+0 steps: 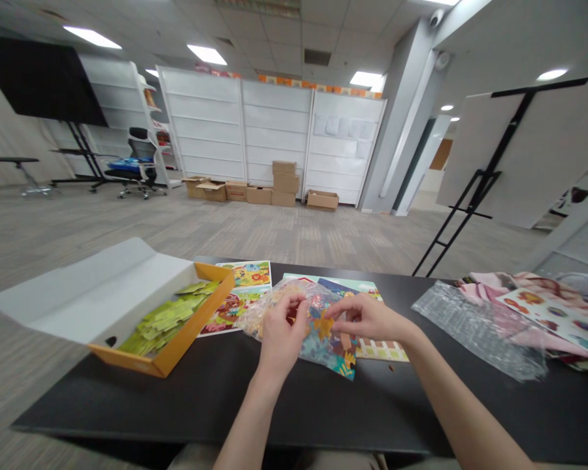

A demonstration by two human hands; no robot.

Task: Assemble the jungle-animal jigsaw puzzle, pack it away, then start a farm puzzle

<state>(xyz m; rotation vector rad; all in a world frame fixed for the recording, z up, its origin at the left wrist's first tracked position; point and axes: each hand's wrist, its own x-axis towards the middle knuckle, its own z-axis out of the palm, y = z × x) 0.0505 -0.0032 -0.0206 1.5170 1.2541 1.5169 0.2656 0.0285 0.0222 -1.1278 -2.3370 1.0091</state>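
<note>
In the head view my left hand (285, 331) is curled closed at the near edge of a clear plastic bag (255, 316), whose shiny film spreads out behind the fingers. My right hand (367, 316) comes in from the right with bent fingers, pinching a small orange-yellow piece (323, 326) at the fingertips. Below and between the hands lies a colourful blue-green picture sheet (323, 356), partly covered by film. Another illustrated board (382, 351) with a fence pattern shows beneath the right wrist. The fingers hide part of the sheet and bag.
An open yellow box (180, 352) with green pieces (169, 318) stands left, its white lid folded back. Picture cards (245, 287) lie beside it. Bubble wrap (475, 329), pink cloth (519, 326) and a sticker sheet (558, 320) are on the black table (186, 411) at right.
</note>
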